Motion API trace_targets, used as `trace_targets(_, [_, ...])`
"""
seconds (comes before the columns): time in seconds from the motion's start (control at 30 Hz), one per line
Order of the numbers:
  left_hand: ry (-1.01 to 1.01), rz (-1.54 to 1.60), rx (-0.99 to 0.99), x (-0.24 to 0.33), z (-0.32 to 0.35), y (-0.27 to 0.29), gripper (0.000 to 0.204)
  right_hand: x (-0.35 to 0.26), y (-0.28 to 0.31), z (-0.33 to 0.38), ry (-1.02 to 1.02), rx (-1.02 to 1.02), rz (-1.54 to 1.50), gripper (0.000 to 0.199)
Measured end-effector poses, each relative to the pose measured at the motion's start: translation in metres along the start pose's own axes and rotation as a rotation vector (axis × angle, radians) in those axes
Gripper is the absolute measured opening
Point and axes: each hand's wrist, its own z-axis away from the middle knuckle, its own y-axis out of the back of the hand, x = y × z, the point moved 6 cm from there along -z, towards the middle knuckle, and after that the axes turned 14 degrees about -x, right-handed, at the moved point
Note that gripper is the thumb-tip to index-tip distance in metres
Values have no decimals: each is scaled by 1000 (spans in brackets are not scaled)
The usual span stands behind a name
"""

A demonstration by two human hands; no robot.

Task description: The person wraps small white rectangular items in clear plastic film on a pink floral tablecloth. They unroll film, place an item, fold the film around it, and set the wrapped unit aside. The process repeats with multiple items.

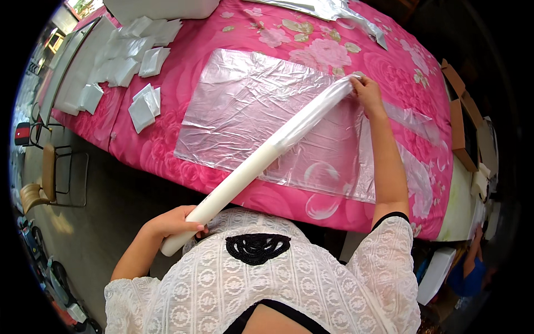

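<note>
A long white rolled tube (pixel 261 158) slants across the middle of the view, partly slid into a clear plastic sleeve at its far end. My left hand (pixel 177 221) grips the tube's near end close to my chest. My right hand (pixel 366 92) pinches the far end of the tube and sleeve above the table. Under the tube a clear plastic sheet (pixel 245 111) lies flat on the pink floral tablecloth (pixel 183 72).
Several folded white packets (pixel 146 106) lie scattered at the table's left end, beside a long white panel (pixel 83 61). Crumpled silvery film (pixel 339 11) sits at the far edge. Cardboard boxes (pixel 460 111) stand to the right. A chair (pixel 41 183) stands on the floor, left.
</note>
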Motion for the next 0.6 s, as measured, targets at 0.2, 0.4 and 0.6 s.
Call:
trace_targets(0.2, [32, -323, -134, 27, 11, 6, 49, 16, 28, 14, -8, -6, -113, 17])
trace_targets(0.4, [-214, -1410, 236, 161, -39, -14, 47, -31, -63, 13, 65, -234, -93, 17])
trace_targets(0.6, [-726, -1923, 496, 203, -81, -41, 46, -59, -102, 7, 60, -357, -103, 17])
